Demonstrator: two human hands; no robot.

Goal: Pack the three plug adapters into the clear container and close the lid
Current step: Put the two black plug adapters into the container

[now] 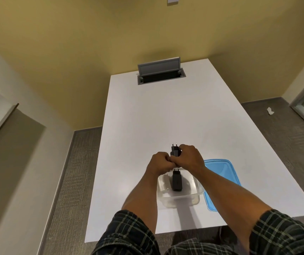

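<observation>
A clear container [179,198] stands open on the white table [156,116], near its front edge. One black plug adapter [176,181] lies inside it, pins pointing away from me. Just beyond the container, my right hand [188,156] grips a second black plug adapter [175,150] with its two pins sticking up. My left hand [159,161] is closed and pressed against the right hand; what it holds is hidden. The blue lid [222,173] lies flat on the table to the right of the container, partly under my right forearm.
A grey cable box [159,73] with its flap raised is set into the table's far end. Grey carpet runs along both sides. A scrap of white paper [270,110] lies on the floor at the right.
</observation>
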